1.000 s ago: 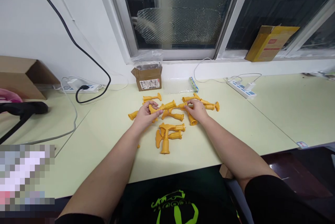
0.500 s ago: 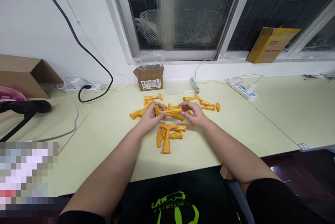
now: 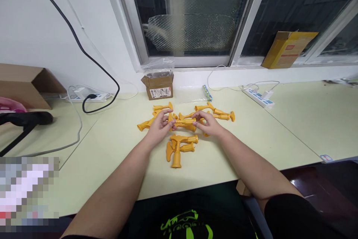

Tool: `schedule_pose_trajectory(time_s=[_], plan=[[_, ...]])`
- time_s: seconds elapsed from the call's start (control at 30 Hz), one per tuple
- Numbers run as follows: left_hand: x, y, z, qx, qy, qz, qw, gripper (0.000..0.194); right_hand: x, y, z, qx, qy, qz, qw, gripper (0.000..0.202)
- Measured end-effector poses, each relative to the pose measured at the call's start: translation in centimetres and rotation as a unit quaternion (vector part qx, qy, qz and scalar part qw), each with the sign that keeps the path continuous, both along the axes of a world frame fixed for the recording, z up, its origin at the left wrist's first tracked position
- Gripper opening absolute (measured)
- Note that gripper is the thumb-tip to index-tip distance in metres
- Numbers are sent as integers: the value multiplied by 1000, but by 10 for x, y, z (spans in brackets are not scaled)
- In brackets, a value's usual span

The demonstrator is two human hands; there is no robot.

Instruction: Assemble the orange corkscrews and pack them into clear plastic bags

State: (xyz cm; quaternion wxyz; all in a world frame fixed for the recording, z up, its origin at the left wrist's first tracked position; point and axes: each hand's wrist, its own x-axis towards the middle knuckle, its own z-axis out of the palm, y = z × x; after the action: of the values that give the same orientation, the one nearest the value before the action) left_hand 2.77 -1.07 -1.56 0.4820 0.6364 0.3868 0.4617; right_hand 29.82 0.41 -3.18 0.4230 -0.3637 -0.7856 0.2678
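Between my hands lies a yellow T-handled plastic piece, held level above the table. My left hand grips its handle end at the left. The fingertips of my right hand pinch its ribbed right end. Below the hands, several like yellow pieces overlap in a small pile. More yellow pieces lie to the left, and others lie to the right, partly behind my right hand.
On the pale green table, a small cardboard box and a clear plastic bag stand near the wall. Power strips lie right and left, with cables. A larger box and a black stand are at the left.
The held yellow piece has turned slightly in my left fingers. My right fingertips have closed onto its ribbed end. The whole view has shifted slightly.
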Motion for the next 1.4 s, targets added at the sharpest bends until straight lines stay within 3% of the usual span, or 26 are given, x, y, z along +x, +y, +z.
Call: schedule_pose_trajectory(time_s=[0.1, 0.2, 0.3, 0.37, 0.43, 0.5, 0.8, 1.0, 1.27, 1.4], plan=[[-7, 6, -2, 10, 16, 60, 998, 53, 16, 10, -1, 62, -37, -71, 995, 22], [-14, 11, -4, 16, 81, 109, 991, 35, 42, 24, -5, 89, -84, -250, 961, 22], [-16, 12, -5, 31, 128, 126, 983, 32, 70, 32, -8, -36, -175, -404, 897, 42], [-16, 11, -6, 50, 147, 131, 979, 33, 83, 35, -9, -144, -223, -449, 853, 56], [-15, 10, -6, 75, 170, 138, 973, 33, 90, 36, -8, -219, -248, -449, 830, 61], [-16, 10, -7, 88, 177, 141, 970, 35, 91, 36, -8, -249, -265, -431, 826, 58], [-18, 11, -16, 56, 115, 94, 987, 76, 87, 43, -17, -201, -313, -379, 847, 38], [-17, 14, -18, 72, 133, 96, 984, 73, 86, 42, -23, -180, -303, -357, 865, 38], [-14, 11, -12, 32, 94, 48, 994, 44, 82, 40, -23, -155, -290, -300, 896, 36], [-14, 10, -12, 26, 145, 73, 986, 38, 79, 39, -22, -143, -274, -257, 916, 31]])
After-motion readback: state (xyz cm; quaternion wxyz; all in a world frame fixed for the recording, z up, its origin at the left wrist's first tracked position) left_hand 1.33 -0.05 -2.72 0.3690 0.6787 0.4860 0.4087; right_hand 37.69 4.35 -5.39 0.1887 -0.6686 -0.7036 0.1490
